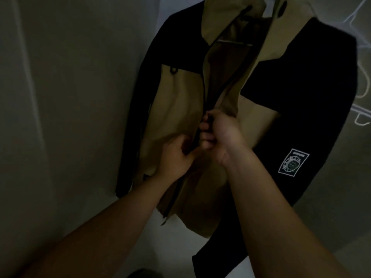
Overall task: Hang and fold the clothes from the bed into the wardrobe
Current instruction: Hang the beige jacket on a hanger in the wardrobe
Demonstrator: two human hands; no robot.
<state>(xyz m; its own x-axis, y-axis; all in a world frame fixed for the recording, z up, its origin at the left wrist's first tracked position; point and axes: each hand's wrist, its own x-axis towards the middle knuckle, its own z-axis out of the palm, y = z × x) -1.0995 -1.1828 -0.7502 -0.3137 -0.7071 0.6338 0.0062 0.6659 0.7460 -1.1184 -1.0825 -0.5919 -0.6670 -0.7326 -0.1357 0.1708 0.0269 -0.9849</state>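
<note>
Grips zipper edge of jacket (176, 93) hung in wardrobe (80, 97) with curled right hand (215, 133); pinches facing panel with left hand (176, 155), just beside.

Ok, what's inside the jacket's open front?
Tan lining and a pale hanger bar show inside the jacket, above the right hand and left hand gripping its front. The panels hide the rest of the hanger.

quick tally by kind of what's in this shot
tan and black zip jacket: 1
bare hands, left hand and right hand: 2
white-edged patch on the black sleeve: 1
total: 4, leaving out white wire hangers too blurred to count
</note>
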